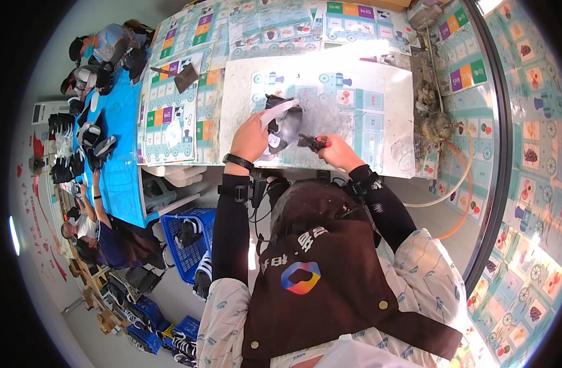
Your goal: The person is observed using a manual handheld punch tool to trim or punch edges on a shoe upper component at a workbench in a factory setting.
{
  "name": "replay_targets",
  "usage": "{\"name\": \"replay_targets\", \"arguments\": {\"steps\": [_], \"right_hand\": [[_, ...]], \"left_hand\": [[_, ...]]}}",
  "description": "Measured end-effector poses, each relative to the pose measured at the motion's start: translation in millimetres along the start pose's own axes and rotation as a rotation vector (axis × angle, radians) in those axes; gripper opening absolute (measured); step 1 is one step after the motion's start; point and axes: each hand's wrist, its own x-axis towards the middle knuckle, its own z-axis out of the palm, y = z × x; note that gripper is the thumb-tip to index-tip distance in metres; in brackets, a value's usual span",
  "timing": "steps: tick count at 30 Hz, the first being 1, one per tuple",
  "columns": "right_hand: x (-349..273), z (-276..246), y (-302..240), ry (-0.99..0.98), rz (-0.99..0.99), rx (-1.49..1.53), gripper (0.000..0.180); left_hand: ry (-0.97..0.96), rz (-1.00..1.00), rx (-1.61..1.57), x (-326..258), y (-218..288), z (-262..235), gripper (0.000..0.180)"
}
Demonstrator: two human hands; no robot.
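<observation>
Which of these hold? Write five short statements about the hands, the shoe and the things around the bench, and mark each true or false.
1. The left hand holds a grey and white shoe. True.
2. The right hand is empty. False: it grips a small tool with a red handle, its tip at the shoe.
3. The shoe is over a white sheet on the bench. True.
4. A blue basket sits on the bench beside the shoe. False: it stands on the floor, below the bench, to the person's left.
5. An orange hose curves down at the right of the bench. True.
</observation>
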Motion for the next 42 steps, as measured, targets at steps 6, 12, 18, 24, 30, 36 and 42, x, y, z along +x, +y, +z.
{"name": "replay_targets", "arguments": {"steps": [6,12,18,24,30,36,42], "right_hand": [[-3.0,7.8,-6.9,0.104,0.015,-0.174,0.024],[-2.6,12.9,-10.2,0.221,-0.121,-0.343,0.017],[-4.6,10.1,-14.6,0.309,-0.069,-0.379,0.02],[-3.6,19.0,9.3,0.194,-0.142,-0.358,0.024],[-6.8,7.2,-0.6,0.344,-0.029,-0.301,0.019],[-3.7,13.7,10.8,0.157,-0.049,-0.237,0.018],[8.2,12.2,47.2,-0.119,0.139,0.237,0.052]], "left_hand": [[-0.003,-0.035,0.026,5.9,2.1,2.3,0.04],[-0.012,-0.013,0.078,31.0,10.4,11.7,0.038],[-0.101,-0.076,0.138,35.0,26.0,13.2,0.037],[0.067,0.049,0.1,25.6,5.8,24.2,0.03],[0.013,-0.027,0.036,16.2,14.8,16.0,0.038],[0.056,-0.002,-0.031,17.9,11.4,18.7,0.037],[0.313,-0.252,0.011,-54.3,-67.2,6.6,0.034]]}}
